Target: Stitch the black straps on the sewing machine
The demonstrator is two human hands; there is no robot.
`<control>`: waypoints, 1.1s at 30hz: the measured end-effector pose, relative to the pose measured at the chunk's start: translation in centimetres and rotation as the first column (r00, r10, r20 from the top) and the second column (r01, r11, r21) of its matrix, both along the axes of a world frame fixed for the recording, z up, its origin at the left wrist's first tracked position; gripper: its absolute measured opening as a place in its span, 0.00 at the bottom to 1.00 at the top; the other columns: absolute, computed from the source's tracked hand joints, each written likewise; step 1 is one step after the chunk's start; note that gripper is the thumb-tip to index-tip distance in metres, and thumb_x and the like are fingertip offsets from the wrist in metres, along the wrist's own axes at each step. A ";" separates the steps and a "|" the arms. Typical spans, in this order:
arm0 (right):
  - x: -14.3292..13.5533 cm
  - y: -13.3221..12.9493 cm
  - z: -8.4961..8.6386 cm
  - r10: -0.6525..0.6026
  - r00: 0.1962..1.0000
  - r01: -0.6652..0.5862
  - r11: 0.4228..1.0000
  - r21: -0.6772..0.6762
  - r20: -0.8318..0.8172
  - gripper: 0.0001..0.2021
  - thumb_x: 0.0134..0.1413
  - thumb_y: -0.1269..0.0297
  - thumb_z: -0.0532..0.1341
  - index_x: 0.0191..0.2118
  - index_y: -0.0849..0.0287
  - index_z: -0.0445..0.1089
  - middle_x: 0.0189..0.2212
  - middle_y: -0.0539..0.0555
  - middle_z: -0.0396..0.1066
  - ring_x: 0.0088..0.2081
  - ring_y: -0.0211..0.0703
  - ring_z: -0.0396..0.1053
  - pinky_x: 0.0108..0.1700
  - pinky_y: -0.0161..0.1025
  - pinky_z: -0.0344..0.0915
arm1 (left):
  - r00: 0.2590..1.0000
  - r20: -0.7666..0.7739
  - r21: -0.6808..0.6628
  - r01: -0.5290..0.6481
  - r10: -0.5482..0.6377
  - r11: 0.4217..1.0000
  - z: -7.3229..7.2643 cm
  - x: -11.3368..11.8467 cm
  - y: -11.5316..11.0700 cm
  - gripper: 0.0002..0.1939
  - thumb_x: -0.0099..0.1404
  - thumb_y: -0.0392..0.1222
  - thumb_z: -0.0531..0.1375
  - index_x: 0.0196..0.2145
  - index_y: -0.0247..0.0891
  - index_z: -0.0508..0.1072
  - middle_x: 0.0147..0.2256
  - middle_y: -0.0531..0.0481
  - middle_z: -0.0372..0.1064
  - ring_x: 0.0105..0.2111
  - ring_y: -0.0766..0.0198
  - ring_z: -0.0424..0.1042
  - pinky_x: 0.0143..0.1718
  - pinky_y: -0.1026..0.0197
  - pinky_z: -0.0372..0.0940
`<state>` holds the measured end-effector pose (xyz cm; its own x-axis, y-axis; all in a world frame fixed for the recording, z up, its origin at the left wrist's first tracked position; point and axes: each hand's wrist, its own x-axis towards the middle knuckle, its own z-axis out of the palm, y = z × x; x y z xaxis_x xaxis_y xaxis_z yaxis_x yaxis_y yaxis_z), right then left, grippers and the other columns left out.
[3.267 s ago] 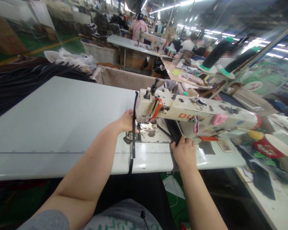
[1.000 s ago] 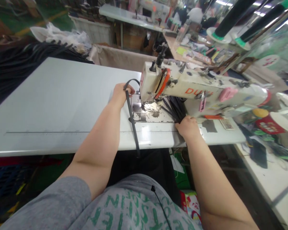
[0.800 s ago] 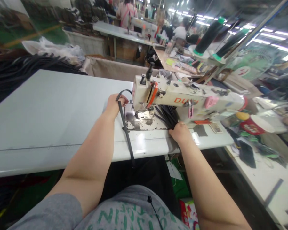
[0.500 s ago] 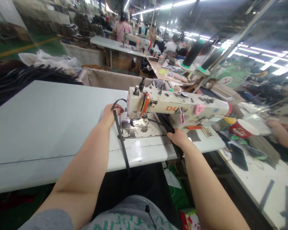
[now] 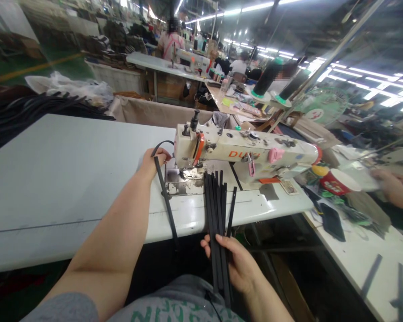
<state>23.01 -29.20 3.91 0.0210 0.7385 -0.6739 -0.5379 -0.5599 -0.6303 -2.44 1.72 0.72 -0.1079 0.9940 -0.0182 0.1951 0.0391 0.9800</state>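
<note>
Head view: right hand (image 5: 239, 263) grips a bundle of black strips (image 5: 215, 212).

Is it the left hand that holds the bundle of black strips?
No, the right hand holds the bundle of black strips, while a single strip hangs at the left hand.

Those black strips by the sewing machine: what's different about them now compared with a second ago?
The right hand has drawn the bundle of black strips out from under the arm of the sewing machine, back over the front edge of the table, still gripping it. The left hand stays beside the sewing machine, with the looped strip against it.
</note>
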 end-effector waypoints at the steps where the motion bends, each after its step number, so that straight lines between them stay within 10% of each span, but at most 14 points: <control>1: -0.3 -0.8 -0.6 -0.023 0.996 0.022 1.000 -0.015 -0.085 0.23 0.37 0.60 0.88 0.38 0.66 0.85 0.40 0.62 0.87 0.47 0.52 0.86 0.51 0.41 0.84 | 1.000 0.002 -0.006 -0.011 0.011 1.000 -0.1 0.1 0.0 0.08 0.45 0.39 0.60 0.25 0.40 0.78 0.25 0.44 0.79 0.37 0.50 0.81 0.40 0.56 0.76; 12: -2.4 -2.4 -2.2 -0.043 0.993 0.037 0.998 -0.050 -0.114 0.28 0.38 0.53 0.89 0.42 0.64 0.85 0.26 0.55 0.83 0.28 0.44 0.82 0.29 0.32 0.73 | 0.987 -0.161 -0.072 -0.030 0.018 0.997 0.2 0.2 -0.2 0.11 0.51 0.35 0.60 0.29 0.39 0.83 0.27 0.50 0.81 0.36 0.55 0.81 0.42 0.60 0.73; 22: -2.2 -3.6 -3.0 0.036 0.992 -0.037 0.999 -0.006 -0.117 0.27 0.45 0.54 0.84 0.48 0.68 0.87 0.43 0.68 0.89 0.44 0.55 0.85 0.48 0.45 0.77 | 0.910 -0.404 -0.004 0.097 -0.091 0.995 -0.6 0.1 0.4 0.12 0.59 0.39 0.63 0.35 0.38 0.87 0.34 0.49 0.84 0.41 0.54 0.80 0.43 0.60 0.67; 27: -1.1 -4.9 -4.1 0.102 0.973 -0.114 0.992 -0.047 -0.207 0.26 0.48 0.52 0.82 0.48 0.69 0.87 0.44 0.70 0.89 0.42 0.55 0.85 0.48 0.47 0.76 | 0.888 -0.454 -0.021 0.075 -0.077 0.997 0.9 0.5 -0.6 0.12 0.59 0.37 0.62 0.35 0.38 0.88 0.34 0.50 0.84 0.42 0.53 0.81 0.42 0.61 0.67; 33: -1.3 -3.5 -4.0 0.065 0.942 -0.075 0.997 -0.016 -0.329 0.31 0.42 0.59 0.84 0.53 0.64 0.86 0.57 0.68 0.86 0.63 0.64 0.79 0.64 0.58 0.73 | 0.838 -0.533 -0.047 0.108 -0.116 0.993 2.0 0.4 -1.2 0.14 0.59 0.37 0.61 0.37 0.39 0.88 0.37 0.49 0.86 0.46 0.50 0.82 0.45 0.60 0.68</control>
